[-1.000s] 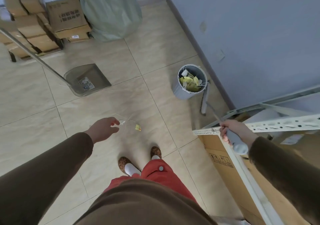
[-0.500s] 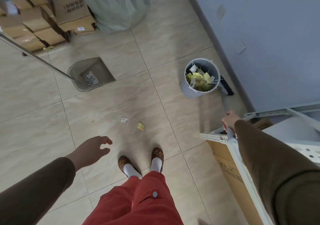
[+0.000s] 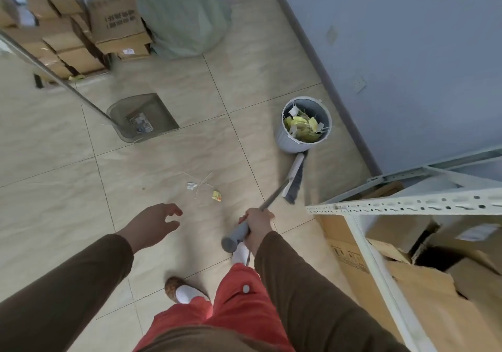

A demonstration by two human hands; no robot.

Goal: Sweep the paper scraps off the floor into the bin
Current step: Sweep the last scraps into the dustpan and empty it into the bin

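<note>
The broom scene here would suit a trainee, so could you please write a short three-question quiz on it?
1. True or false: the right hand grips the broom handle.
2. Where does the dustpan lie? A) inside the bin B) on the floor, left of the bin C) in the left hand
3. Fill in: the left hand is open and holds ____.

Key: 1 true; 2 B; 3 nothing. The paper scraps lie on the floor between dustpan and broom head.

Storeroom, stacked cardboard boxes (image 3: 81, 34), metal shelving (image 3: 407, 205)
</note>
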